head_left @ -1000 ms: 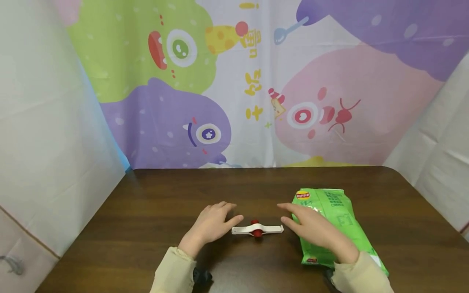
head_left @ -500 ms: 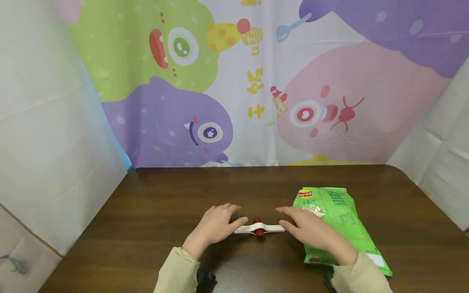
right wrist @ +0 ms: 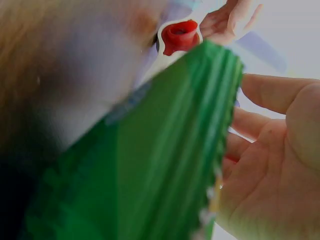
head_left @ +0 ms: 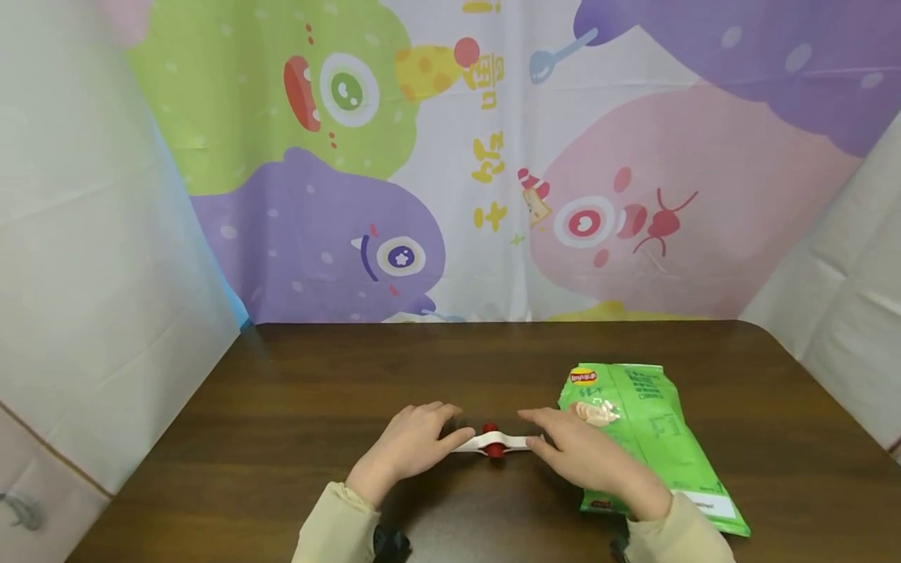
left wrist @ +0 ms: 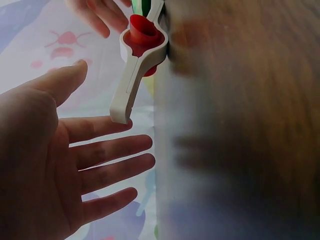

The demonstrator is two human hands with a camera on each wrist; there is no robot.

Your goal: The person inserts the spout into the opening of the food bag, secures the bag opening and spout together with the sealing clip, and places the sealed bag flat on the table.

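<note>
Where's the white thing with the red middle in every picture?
Head: the white thing with the red middle is low, right of centre, between left hand and right hand.
Left wrist: upper part, just left of centre, slanting.
Right wrist: near the top, partly hidden behind the green bag.
Shared landmark: the left hand; low, left, and top right, respectively.

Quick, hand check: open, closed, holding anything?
Left hand: open, holding nothing, near one end of the white-and-red device; contact can't be told.
Right hand: open, holding nothing, near the device's other end; contact unclear.
</note>
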